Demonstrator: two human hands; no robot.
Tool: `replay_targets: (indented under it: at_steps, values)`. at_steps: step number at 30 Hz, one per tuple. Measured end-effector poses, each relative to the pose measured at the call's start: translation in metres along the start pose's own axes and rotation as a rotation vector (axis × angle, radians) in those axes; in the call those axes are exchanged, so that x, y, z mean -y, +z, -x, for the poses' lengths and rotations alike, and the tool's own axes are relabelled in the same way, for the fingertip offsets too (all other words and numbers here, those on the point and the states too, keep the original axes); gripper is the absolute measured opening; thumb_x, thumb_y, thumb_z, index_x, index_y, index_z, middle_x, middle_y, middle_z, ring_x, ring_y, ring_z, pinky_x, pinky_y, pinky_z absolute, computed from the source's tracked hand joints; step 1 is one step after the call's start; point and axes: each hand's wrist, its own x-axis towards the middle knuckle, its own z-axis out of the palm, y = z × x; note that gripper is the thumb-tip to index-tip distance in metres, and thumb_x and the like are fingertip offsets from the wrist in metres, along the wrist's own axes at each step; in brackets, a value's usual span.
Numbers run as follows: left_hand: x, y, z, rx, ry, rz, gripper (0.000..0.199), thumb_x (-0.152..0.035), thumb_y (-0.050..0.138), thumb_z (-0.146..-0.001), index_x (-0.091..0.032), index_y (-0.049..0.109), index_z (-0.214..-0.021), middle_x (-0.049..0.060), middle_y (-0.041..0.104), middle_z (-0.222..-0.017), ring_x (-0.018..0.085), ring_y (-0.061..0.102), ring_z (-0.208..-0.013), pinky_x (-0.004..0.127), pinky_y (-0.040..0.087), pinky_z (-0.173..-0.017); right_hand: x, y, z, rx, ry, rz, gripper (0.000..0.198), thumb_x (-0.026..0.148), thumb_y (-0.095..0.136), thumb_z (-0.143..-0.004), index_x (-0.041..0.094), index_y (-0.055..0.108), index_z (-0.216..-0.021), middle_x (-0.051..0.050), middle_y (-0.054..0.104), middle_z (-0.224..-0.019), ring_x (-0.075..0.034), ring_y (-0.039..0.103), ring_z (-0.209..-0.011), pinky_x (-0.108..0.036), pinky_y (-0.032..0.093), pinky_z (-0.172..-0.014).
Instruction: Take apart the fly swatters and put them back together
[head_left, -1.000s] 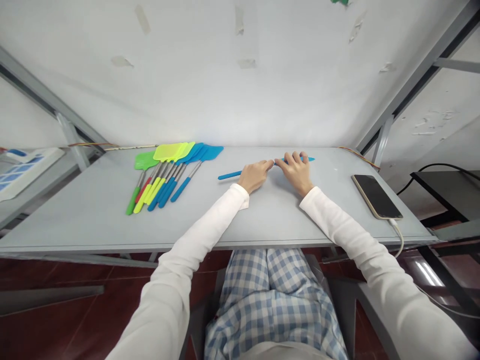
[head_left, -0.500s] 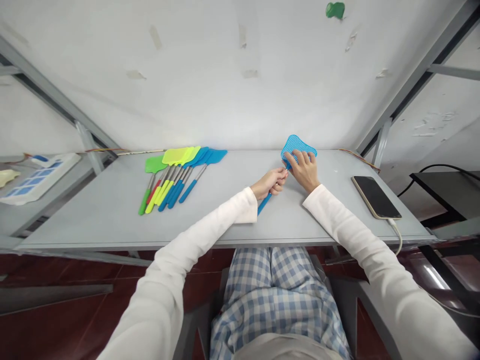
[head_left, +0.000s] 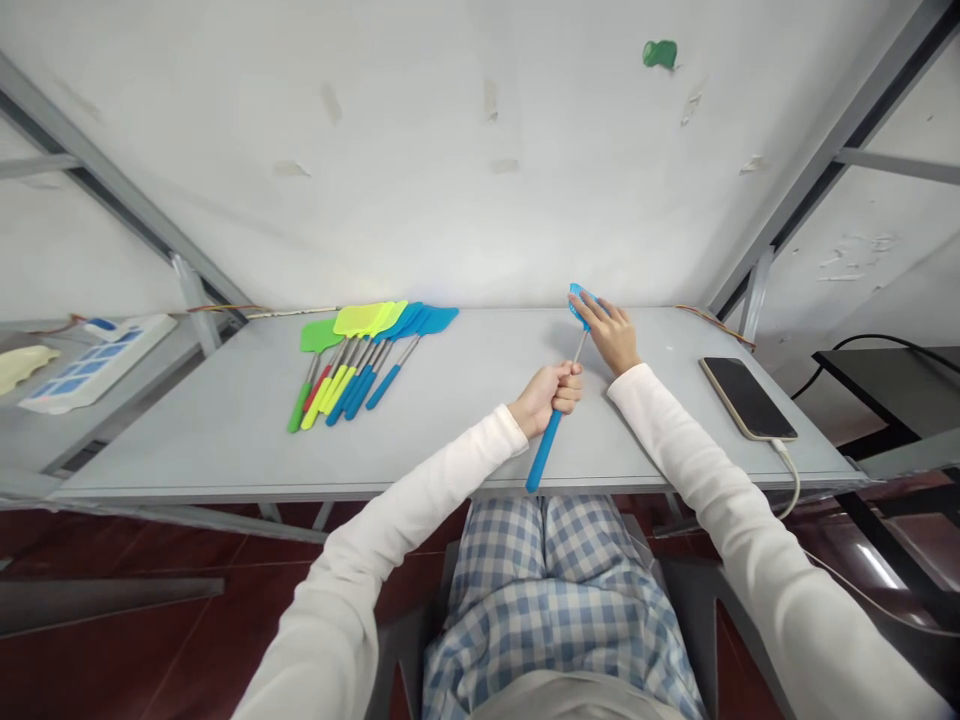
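My left hand (head_left: 552,397) is closed in a fist around the blue fly swatter, where its metal shaft meets the long blue handle (head_left: 545,450). That handle points down toward the table's front edge. At the upper end, my right hand (head_left: 611,332) has its fingers over the swatter's perforated blue head (head_left: 577,300) and hides much of it; the thumb is hard to make out. A length of bare shaft shows between the hands. To the left, several fly swatters lie fanned side by side: a green one (head_left: 320,335), yellow ones (head_left: 358,320) and blue ones (head_left: 435,320).
The grey table (head_left: 450,455) backs onto a white wall. A phone (head_left: 748,397) with a white charging cable (head_left: 791,470) lies at the right. On the left side surface sits a white power strip (head_left: 97,365). Metal frame posts (head_left: 756,292) stand at both ends.
The swatter has turned more upright, its handle swinging toward me and its head now seen narrower. My left hand sits lower along it, and bare shaft shows between my hands.
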Motion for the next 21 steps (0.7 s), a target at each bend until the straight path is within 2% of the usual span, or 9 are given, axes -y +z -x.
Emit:
replay_targets:
  at_steps: [7, 9, 12, 13, 17, 21]
  values:
    - [-0.006, -0.017, 0.002, 0.14, -0.076, 0.147, 0.032, -0.016, 0.027, -0.097, -0.016, 0.04, -0.068, -0.011, 0.014, -0.05, 0.001, 0.02, -0.03, 0.011, 0.007, -0.029, 0.01, 0.0, -0.007, -0.012, -0.031, -0.003, 0.05, 0.018, 0.027, -0.097, 0.027, 0.042, -0.144, -0.006, 0.048, -0.145, -0.026, 0.05, -0.123, -0.044, 0.039, -0.1]
    - [-0.015, -0.02, -0.003, 0.193, -0.11, 0.146, 0.031, -0.017, 0.028, -0.097, -0.015, 0.043, -0.07, -0.01, 0.021, -0.049, 0.001, 0.025, -0.032, 0.01, 0.015, -0.03, 0.016, 0.002, -0.006, -0.004, -0.018, -0.012, 0.05, 0.017, 0.027, -0.097, 0.025, 0.043, -0.144, -0.008, 0.049, -0.143, -0.026, 0.049, -0.125, -0.044, 0.038, -0.1]
    - [-0.031, -0.019, -0.02, 0.226, -0.106, 0.102, 0.029, -0.025, 0.031, -0.097, -0.014, 0.046, -0.074, -0.005, 0.036, -0.055, 0.003, 0.033, -0.037, 0.011, 0.027, -0.032, 0.023, 0.004, -0.005, 0.061, -0.076, -0.026, 0.048, 0.02, 0.031, -0.097, 0.023, 0.044, -0.143, -0.01, 0.048, -0.144, -0.027, 0.048, -0.126, -0.043, 0.038, -0.1]
    - [-0.035, -0.018, -0.027, 0.21, -0.089, 0.076, 0.029, -0.027, 0.032, -0.097, -0.015, 0.045, -0.073, -0.005, 0.037, -0.055, 0.002, 0.031, -0.036, 0.012, 0.025, -0.031, 0.024, 0.005, -0.005, 0.077, -0.094, -0.023, 0.048, 0.022, 0.033, -0.096, 0.022, 0.045, -0.143, -0.011, 0.048, -0.144, -0.028, 0.047, -0.127, -0.044, 0.037, -0.1]
    - [-0.038, -0.016, -0.051, 0.094, 0.033, 0.023, 0.03, -0.018, 0.033, -0.097, -0.017, 0.037, -0.067, -0.011, 0.018, -0.053, 0.0, 0.015, -0.031, 0.012, 0.006, -0.028, 0.018, 0.006, -0.008, 0.102, -0.094, 0.023, 0.048, 0.02, 0.033, -0.096, 0.022, 0.045, -0.142, -0.012, 0.048, -0.143, -0.029, 0.05, -0.124, -0.045, 0.039, -0.096]
    - [-0.032, -0.015, -0.059, 0.015, 0.088, -0.065, 0.031, -0.02, 0.033, -0.098, -0.016, 0.038, -0.068, -0.011, 0.016, -0.053, -0.001, 0.013, -0.031, 0.012, 0.003, -0.029, 0.01, 0.009, -0.009, 0.157, -0.127, 0.044, 0.049, 0.017, 0.031, -0.096, 0.022, 0.043, -0.143, -0.011, 0.05, -0.142, -0.026, 0.053, -0.123, -0.04, 0.042, -0.089]
